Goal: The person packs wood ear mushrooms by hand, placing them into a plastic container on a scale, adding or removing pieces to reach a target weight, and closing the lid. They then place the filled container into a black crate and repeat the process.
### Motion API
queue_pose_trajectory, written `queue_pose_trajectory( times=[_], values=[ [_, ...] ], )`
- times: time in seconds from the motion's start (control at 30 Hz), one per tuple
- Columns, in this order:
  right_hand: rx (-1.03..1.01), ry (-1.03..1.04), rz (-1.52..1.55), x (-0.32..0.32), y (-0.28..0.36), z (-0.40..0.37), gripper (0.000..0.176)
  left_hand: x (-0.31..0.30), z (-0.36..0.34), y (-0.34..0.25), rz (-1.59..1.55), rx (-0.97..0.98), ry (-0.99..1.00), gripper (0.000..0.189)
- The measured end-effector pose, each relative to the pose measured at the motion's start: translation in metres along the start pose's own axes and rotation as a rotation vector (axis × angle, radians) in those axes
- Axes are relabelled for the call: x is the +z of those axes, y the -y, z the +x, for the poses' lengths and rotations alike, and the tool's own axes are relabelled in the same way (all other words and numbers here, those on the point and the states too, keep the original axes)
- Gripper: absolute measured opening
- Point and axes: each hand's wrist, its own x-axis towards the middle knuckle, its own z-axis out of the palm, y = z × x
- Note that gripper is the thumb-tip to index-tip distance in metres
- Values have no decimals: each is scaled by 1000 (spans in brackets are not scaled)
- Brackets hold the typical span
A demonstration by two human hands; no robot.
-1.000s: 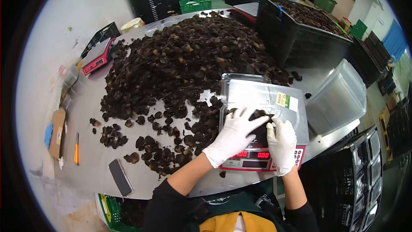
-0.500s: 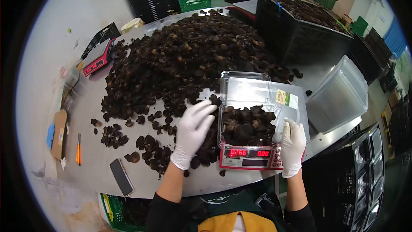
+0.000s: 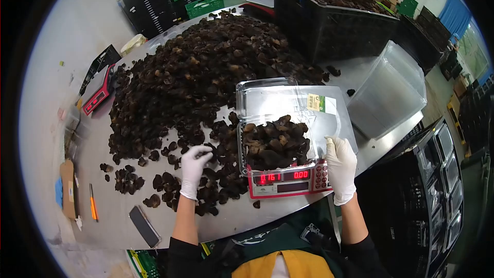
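Note:
My left hand (image 3: 193, 171), in a white glove, is over loose wood ear mushrooms (image 3: 170, 184) left of the scale. Its fingers are curved, with a gap between thumb and fingertips. My gloved right hand (image 3: 341, 169) is at the right side of the red digital scale (image 3: 267, 189), thumb and fingertips pressed together. Whether anything small is between them is hidden. A clear plastic clamshell box (image 3: 240, 144) stands on the scale, its lid (image 3: 265, 86) folded back. Wood ear mushrooms (image 3: 278, 144) are heaped in the box. Red digits glow on the scale's display.
A large mushroom pile (image 3: 195, 67) covers the table's middle. Behind the scale stand a black crate (image 3: 339, 33) and a stack of clear boxes (image 3: 388, 92). A phone (image 3: 145, 226), an orange cutter (image 3: 93, 203) and a second scale (image 3: 98, 92) are at left.
My left hand has moved left and down, away from the box, and its fingers have curled. My right hand stays beside the scale. The display digits have changed, and the whole view has shifted.

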Motion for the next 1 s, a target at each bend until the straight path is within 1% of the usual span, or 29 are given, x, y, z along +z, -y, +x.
queue_pose_trajectory(
  times=[0.03,0.1,0.17,0.23,0.3,0.37,0.4,0.43,0.5,0.6,0.63,0.7,0.73,0.77,0.8,0.83,0.87,0.9,0.93,0.97,1.0],
  values=[
    [-10,4,-8,-2,0,0,12,-1,4,-9,-60,46,5,17],
    [4,2,-18,-2,-3,1,12,14,-2,-55,-72,333,-13,17],
    [16,15,-28,-2,-4,1,12,43,-16,-109,-121,457,65,16],
    [32,6,19,0,-1,0,12,67,-26,-143,190,666,206,22],
    [30,21,36,1,-1,-2,12,99,-22,-146,321,839,333,24],
    [29,40,-8,1,-4,-4,11,109,-23,-155,516,964,385,27],
    [-17,13,-19,-3,0,-4,11,108,-26,-160,464,910,373,28],
    [-14,6,-23,-5,-3,-4,11,105,-27,-164,376,866,341,24],
    [-4,5,-82,-9,-12,-6,10,94,-23,-161,305,876,207,19],
    [66,-7,-5,-10,-17,-6,9,75,-10,-151,204,711,113,14],
    [68,-5,2,-9,-19,-7,9,70,-2,-142,162,634,72,15],
    [36,-27,12,-6,-23,-8,9,61,8,-139,253,550,-33,16],
    [38,-25,17,-6,-21,-9,9,61,22,-126,219,515,-55,21],
    [94,-12,74,-7,-19,-9,9,64,30,-121,223,513,-57,21],
    [151,0,129,-7,-17,-10,10,69,36,-119,236,426,-33,26],
    [152,1,130,-6,-18,-11,10,72,44,-117,248,340,-10,30],
    [134,2,121,-6,-20,-11,12,75,55,-115,275,274,86,43],
    [115,1,111,-6,-21,-11,14,79,61,-109,272,276,88,43],
    [113,-3,107,-9,-17,-11,14,84,67,-104,135,266,144,48],
    [245,28,157,-12,-9,-10,16,88,68,-107,-2,257,202,53],
    [376,57,209,-15,-4,-8,18,87,67,-109,-130,216,213,61]
  ],
)
